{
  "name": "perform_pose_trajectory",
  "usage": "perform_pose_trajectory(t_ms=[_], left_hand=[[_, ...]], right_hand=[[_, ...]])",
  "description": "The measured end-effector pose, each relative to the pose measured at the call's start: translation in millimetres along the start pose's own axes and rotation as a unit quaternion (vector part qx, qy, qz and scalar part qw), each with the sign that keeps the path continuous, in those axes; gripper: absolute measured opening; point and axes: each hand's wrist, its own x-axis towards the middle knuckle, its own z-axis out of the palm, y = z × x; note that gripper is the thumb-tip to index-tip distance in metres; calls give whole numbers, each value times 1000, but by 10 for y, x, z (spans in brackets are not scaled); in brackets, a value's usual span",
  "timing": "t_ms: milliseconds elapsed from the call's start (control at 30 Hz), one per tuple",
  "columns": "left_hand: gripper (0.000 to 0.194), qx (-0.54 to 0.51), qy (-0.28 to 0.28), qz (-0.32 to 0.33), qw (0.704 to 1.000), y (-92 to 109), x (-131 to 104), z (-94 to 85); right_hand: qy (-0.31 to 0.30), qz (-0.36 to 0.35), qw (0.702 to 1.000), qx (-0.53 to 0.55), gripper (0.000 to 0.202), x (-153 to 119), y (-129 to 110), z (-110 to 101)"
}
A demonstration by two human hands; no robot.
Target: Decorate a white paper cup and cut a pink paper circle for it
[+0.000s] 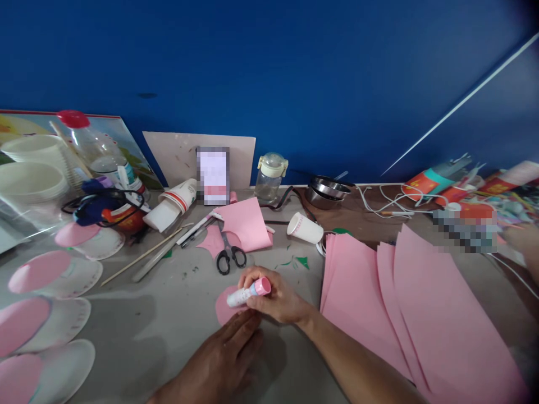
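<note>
My right hand (273, 294) is wrapped round a glue stick (242, 296) with a pink end, tilted over a pink paper disc (222, 307). The tip of the stick at the paper is hard to make out. Fingers stretched out and nearly flat, my left hand (227, 350) lies at the disc's lower edge on the grey table (138, 331). Just above the hands are black-handled scissors (231, 259), lying on cut pink paper (248, 221).
Paper cups with pink discs (40, 272) line the left edge. Pink sheets (357, 286) cover the right side. A phone (213, 177), a glass jar (269, 179), a cup (305, 227) and metal bowls (326, 192) stand behind. A person's hand (522, 238) is at far right.
</note>
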Motion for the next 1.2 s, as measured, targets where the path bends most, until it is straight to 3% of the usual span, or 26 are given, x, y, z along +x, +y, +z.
perform_pose_trajectory(t_ms=[333,633,833,1033,1200], left_hand=[[53,-3,25,25,999,-23,8,40],[52,-26,3,2,1000,0,-7,-37],[52,2,-19,14,1000,3,33,-68],[48,15,-3,18,1000,4,35,-63],[52,11,11,15,1000,4,15,-53]], right_hand=[[-3,17,997,-73,8,19,-17,-73],[22,29,993,-116,9,22,23,-184],[61,14,996,-62,9,19,10,-195],[1,37,996,-76,9,10,-45,-95],[33,52,993,-106,8,18,0,-169]])
